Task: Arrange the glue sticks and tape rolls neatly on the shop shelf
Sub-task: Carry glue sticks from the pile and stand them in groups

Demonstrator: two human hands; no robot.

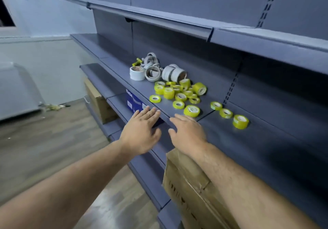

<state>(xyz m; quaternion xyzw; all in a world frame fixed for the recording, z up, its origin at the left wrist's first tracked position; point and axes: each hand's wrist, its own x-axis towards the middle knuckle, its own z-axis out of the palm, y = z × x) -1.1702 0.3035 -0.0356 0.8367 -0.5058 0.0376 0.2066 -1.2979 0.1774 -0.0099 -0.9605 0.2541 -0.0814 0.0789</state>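
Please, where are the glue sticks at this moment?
In the head view the glue sticks lie on the shelf at the far left end of the pile, just behind the white tape rolls.

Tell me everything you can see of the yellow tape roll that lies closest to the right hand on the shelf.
The yellow tape roll is a small ring of glossy yellow tape on a white core. It lies flat, hole up, on the grey-blue shelf near its front edge, apart from the other yellow rolls. The right hand, fingers relaxed, is just in front of it; whether they touch cannot be told.
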